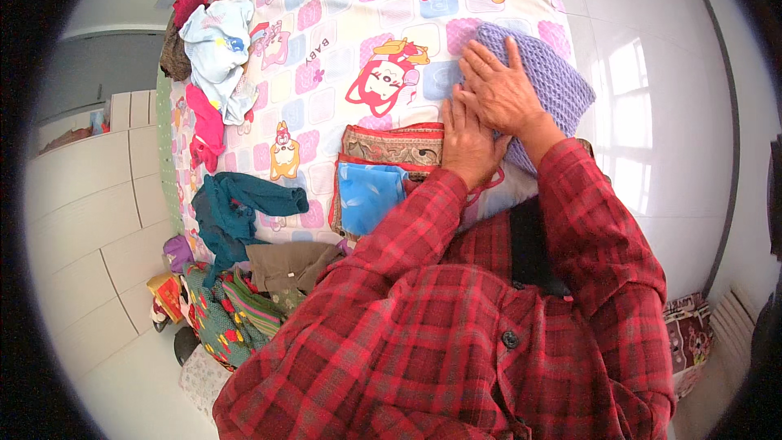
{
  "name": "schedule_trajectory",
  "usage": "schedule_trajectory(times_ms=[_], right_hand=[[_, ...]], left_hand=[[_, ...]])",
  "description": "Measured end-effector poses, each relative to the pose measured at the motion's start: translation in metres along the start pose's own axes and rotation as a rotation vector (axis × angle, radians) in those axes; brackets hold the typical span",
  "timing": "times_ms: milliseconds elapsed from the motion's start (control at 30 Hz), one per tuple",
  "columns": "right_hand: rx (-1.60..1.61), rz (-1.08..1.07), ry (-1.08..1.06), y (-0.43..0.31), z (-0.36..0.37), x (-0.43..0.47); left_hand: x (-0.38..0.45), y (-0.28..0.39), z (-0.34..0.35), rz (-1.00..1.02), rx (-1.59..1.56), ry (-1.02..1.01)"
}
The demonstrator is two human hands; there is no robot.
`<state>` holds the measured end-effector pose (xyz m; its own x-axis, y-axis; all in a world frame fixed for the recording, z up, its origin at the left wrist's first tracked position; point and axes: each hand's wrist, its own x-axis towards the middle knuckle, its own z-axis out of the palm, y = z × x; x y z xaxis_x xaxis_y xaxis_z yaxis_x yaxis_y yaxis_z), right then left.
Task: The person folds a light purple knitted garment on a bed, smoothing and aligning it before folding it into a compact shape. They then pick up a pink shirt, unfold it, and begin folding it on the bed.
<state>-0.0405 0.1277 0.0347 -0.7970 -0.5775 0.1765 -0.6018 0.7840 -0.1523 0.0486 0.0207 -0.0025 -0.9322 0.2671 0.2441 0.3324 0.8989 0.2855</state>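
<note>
A lavender knitted garment [553,76], folded, lies at the right edge of the bed. My right hand [501,87] rests palm down on its left part, thumb spread from the fingers. Just below it, my left hand [469,142] lies flat, its fingertips close under the right palm and its thumb at the knit's edge. What lies under the left palm is hidden. A folded red-bordered patterned scarf [391,143] reaches up to that hand's left side. On the scarf sits a folded shiny blue cloth [369,195], partly covered by my left sleeve.
The bed bears a cartoon-print sheet [342,55]. Along its left side lie a pale blue garment [220,43], a bright pink cloth [204,125], a teal knit garment [235,208] and brown trousers [290,263]. A floral-patterned cloth [214,311] hangs nearby. White tiled floor [635,134] borders the bed's right.
</note>
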Motion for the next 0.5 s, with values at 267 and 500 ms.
schedule_trajectory(times_ms=[267,500], right_hand=[[-0.089,0.262,-0.064,0.024,0.016,0.045],[-0.142,0.375,0.262,0.053,0.053,0.079]], left_hand=[[0.002,-0.001,-0.004,-0.046,-0.016,-0.153],[0.004,-0.002,-0.003,-0.031,-0.064,-0.174]])
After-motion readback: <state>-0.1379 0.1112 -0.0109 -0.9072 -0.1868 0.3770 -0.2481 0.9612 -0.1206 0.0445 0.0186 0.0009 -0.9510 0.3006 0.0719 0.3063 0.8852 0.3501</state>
